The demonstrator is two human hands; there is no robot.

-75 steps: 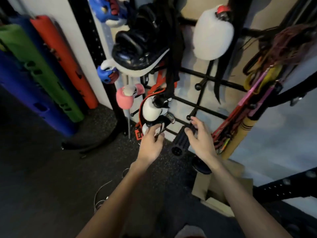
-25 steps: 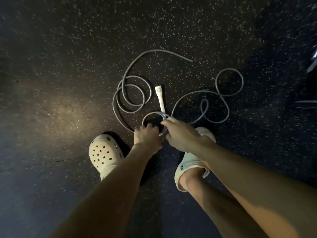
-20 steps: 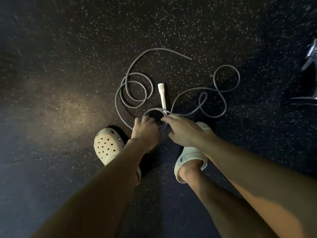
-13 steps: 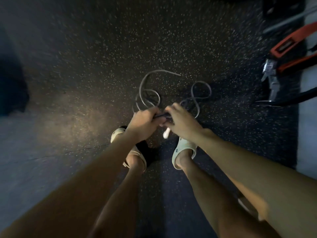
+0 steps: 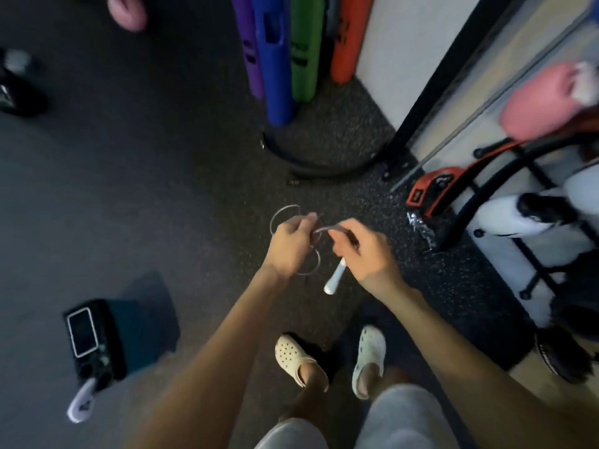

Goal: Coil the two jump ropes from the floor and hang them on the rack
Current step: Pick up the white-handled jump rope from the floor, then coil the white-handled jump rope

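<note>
A thin grey jump rope (image 5: 285, 211) is held off the floor between both hands in small loops. My left hand (image 5: 291, 243) is closed around the bunched loops. My right hand (image 5: 359, 251) grips the rope close beside it, and a white handle (image 5: 335, 280) dangles below that hand. The black rack (image 5: 531, 254) stands at the right, hung with a pink pad, an orange strap and white gear. No second rope can be made out with certainty.
Purple, blue, green and orange foam rollers (image 5: 278, 53) lean in the far corner. A black hose (image 5: 317, 166) curves on the floor near the rack's post. A black case with a phone (image 5: 86, 335) lies at the lower left. My feet wear white clogs (image 5: 293, 354).
I have stood up from the floor with the rope. The rope that lay spread on the floor is now lifted and gathered into loops in both hands, and the view has swung toward the rack.
</note>
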